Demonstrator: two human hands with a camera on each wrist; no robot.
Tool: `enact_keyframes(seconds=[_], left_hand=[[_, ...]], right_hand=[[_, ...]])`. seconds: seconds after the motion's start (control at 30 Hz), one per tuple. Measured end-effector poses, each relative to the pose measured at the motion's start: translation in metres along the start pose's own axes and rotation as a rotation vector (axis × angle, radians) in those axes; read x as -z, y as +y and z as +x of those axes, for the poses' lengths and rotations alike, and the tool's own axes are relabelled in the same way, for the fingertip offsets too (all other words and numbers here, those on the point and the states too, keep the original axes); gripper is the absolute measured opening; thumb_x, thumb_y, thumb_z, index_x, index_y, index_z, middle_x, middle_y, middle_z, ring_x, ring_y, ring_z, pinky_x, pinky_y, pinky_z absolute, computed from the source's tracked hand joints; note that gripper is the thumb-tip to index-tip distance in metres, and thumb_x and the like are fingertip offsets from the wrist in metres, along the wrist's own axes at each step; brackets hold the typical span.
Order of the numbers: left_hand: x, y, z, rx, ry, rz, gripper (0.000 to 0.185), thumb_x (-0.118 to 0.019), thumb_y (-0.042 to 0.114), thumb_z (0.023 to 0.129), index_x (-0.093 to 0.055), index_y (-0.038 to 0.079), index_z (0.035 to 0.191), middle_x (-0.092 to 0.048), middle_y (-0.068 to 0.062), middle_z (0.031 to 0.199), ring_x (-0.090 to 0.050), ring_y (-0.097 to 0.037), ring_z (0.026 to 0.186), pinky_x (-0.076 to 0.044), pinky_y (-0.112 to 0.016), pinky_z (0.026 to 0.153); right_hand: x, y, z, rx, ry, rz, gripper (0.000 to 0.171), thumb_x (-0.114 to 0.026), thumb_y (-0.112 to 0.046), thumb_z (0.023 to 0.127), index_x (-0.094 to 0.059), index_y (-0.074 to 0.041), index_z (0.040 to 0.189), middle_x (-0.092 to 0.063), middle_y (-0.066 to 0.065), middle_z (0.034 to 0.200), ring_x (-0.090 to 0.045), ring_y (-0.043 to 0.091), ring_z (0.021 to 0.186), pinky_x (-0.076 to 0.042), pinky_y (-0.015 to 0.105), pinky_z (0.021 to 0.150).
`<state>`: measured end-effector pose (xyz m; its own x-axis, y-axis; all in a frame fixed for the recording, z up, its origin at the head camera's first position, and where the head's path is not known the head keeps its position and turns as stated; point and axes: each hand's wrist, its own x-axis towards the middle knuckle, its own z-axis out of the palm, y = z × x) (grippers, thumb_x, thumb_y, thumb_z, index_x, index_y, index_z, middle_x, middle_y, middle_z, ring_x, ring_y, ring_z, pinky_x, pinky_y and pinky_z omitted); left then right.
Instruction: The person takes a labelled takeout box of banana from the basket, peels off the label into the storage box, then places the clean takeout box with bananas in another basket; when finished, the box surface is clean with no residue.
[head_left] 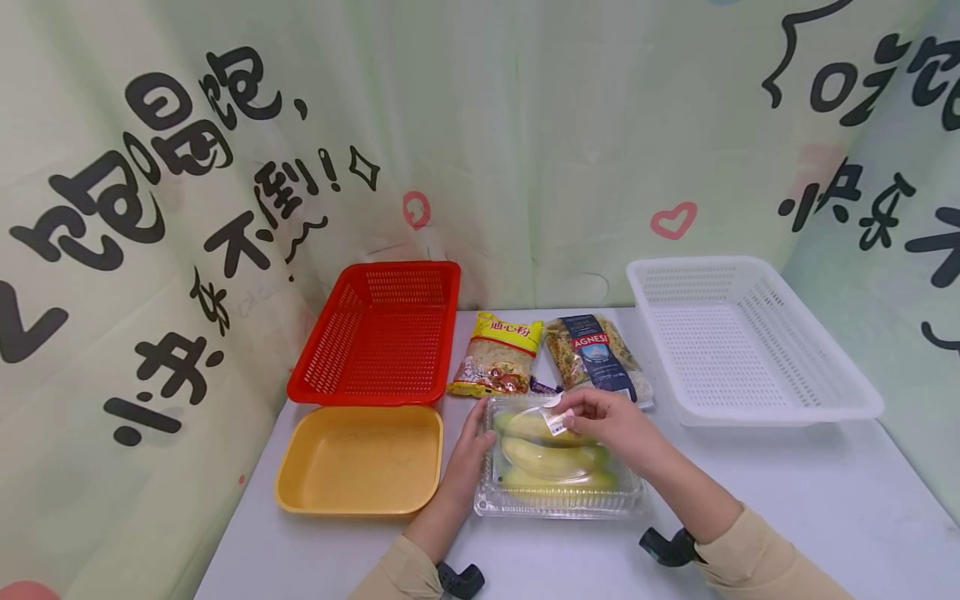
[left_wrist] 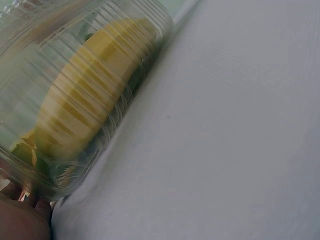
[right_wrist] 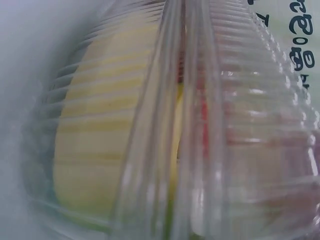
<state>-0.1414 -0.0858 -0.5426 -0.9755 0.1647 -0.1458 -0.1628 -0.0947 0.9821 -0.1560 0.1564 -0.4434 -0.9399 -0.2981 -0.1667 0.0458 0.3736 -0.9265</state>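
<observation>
A clear plastic clamshell box (head_left: 558,492) with yellow bananas (head_left: 551,457) inside lies on the white table (head_left: 787,500) in front of me. My left hand (head_left: 472,450) rests flat against the box's left side. My right hand (head_left: 611,421) lies on the lid, fingers pinching at the far edge by a white label (head_left: 557,421). The left wrist view shows the ribbed box (left_wrist: 75,100) and a banana (left_wrist: 85,95) close up; the right wrist view shows the box's seam (right_wrist: 170,125) and a banana (right_wrist: 100,130).
A red basket (head_left: 378,333) and a yellow tray (head_left: 360,458) sit at the left, a white basket (head_left: 742,342) at the right. Two pasta bags (head_left: 498,354) (head_left: 596,354) lie behind the box. Printed curtains close in the back and sides.
</observation>
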Motion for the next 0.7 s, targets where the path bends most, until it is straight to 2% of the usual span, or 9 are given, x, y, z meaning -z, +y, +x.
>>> enact_keyframes(seconds=[0.17, 0.3, 0.37, 0.53, 0.7], left_hand=[[0.0001, 0.0006, -0.0009, -0.015, -0.006, 0.004, 0.06, -0.041, 0.03, 0.098, -0.025, 0.035, 0.156, -0.019, 0.0, 0.166, -0.009, -0.03, 0.154, -0.01, -0.059, 0.122], [0.0006, 0.0003, -0.0006, -0.013, -0.003, 0.011, 0.06, -0.041, 0.03, 0.098, -0.026, 0.035, 0.155, -0.019, 0.0, 0.166, -0.008, -0.03, 0.154, -0.009, -0.06, 0.122], [0.0008, 0.0, -0.0007, -0.014, -0.001, 0.019, 0.06, -0.041, 0.031, 0.098, -0.026, 0.035, 0.155, -0.019, -0.001, 0.166, -0.008, -0.03, 0.155, -0.008, -0.061, 0.122], [0.001, -0.0001, -0.0008, -0.015, 0.0, 0.021, 0.06, -0.041, 0.032, 0.098, -0.026, 0.034, 0.156, -0.019, 0.0, 0.166, -0.008, -0.03, 0.155, -0.008, -0.061, 0.122], [0.0011, -0.0011, 0.0001, -0.003, -0.005, 0.02, 0.06, -0.042, 0.033, 0.098, -0.026, 0.037, 0.155, -0.019, 0.003, 0.166, -0.007, -0.029, 0.155, -0.008, -0.062, 0.122]], right_hand=[[-0.0007, -0.001, -0.0014, 0.06, -0.017, 0.013, 0.031, -0.066, -0.004, 0.09, -0.06, -0.009, 0.121, -0.059, 0.011, 0.092, -0.055, 0.019, 0.079, -0.052, 0.029, 0.065], [-0.0015, 0.0013, -0.0002, 0.066, -0.029, 0.024, 0.033, -0.063, -0.001, 0.09, -0.059, -0.013, 0.121, -0.056, 0.01, 0.09, -0.053, 0.02, 0.077, -0.051, 0.028, 0.063], [-0.0018, 0.002, -0.0003, 0.083, -0.033, 0.02, 0.032, -0.063, 0.0, 0.09, -0.058, -0.012, 0.12, -0.056, 0.011, 0.091, -0.052, 0.019, 0.077, -0.051, 0.027, 0.064], [-0.0036, 0.0026, -0.0006, 0.123, -0.013, -0.058, 0.029, -0.062, 0.001, 0.09, -0.059, -0.011, 0.117, -0.054, 0.01, 0.088, -0.05, 0.018, 0.076, -0.047, 0.023, 0.062], [-0.0047, 0.0022, -0.001, 0.113, 0.012, -0.109, 0.029, -0.065, -0.002, 0.09, -0.059, -0.012, 0.117, -0.055, 0.008, 0.087, -0.051, 0.019, 0.078, -0.047, 0.022, 0.062]])
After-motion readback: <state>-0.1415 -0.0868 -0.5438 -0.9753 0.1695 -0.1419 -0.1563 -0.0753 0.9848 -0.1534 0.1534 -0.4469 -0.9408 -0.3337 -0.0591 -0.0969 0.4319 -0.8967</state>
